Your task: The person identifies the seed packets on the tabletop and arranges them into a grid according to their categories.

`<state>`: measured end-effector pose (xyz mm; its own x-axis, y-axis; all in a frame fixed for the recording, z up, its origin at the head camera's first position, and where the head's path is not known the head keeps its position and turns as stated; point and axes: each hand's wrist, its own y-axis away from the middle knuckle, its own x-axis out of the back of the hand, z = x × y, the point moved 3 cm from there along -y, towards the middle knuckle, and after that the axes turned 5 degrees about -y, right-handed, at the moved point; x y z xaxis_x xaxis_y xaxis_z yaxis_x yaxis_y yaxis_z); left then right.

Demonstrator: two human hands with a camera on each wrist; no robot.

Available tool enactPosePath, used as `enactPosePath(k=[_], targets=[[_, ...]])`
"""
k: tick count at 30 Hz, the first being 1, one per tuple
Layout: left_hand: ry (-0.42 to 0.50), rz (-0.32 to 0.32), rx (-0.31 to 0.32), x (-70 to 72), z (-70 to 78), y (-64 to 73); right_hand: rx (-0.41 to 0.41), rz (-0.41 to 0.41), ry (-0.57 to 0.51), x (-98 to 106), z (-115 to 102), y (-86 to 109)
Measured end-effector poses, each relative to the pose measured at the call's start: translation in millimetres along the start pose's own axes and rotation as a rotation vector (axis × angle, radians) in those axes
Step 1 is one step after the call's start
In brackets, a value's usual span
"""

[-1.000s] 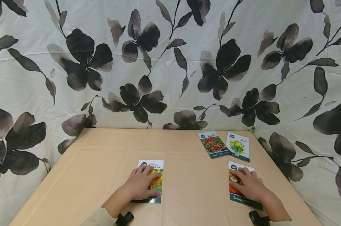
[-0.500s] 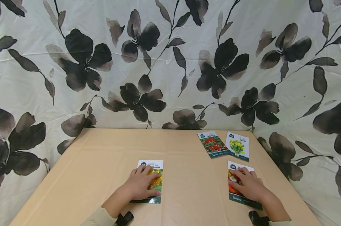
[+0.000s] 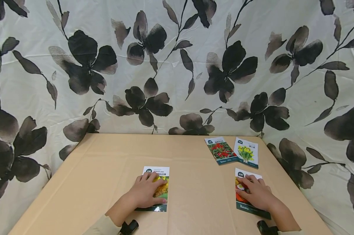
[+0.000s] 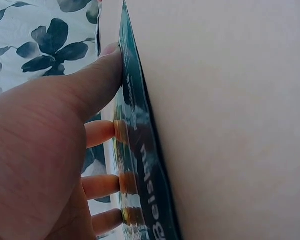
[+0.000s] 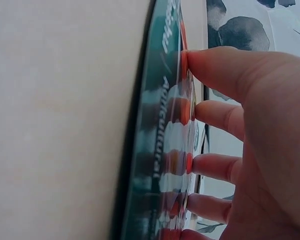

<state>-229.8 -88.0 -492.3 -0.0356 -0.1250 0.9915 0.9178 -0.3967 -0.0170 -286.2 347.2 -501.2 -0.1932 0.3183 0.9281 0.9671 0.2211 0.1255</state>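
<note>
From here the left hand [image 3: 146,192] rests fingertips-down on the yellow-fronted packet [image 3: 164,190], the right hand [image 3: 257,193] on the red-fronted packet [image 3: 244,206], fingers loosely apart, clasping nothing. Both packets lie flat beneath them on the bench [image 3: 200,192], long axes pointing away from the person, the right one skewed; the red-flower packet [image 3: 222,150] and white packet [image 3: 246,152] lie beyond, nearer the right hand

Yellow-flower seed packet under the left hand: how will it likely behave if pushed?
The seed packet will probably slide rather than roll or tip, since it lies flat on the table. Its glossy face mirrors the fingers, so it may be slippery. It looks thin, so it's likely light and somewhat bendable.
</note>
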Motion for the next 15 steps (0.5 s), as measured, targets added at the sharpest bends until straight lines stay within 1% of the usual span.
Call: enactPosePath(k=[15], targets=[[0.012,-0.009,-0.006,3.5,1.9,1.0,0.008,-0.011,-0.001,-1.8,-4.3,0.5]])
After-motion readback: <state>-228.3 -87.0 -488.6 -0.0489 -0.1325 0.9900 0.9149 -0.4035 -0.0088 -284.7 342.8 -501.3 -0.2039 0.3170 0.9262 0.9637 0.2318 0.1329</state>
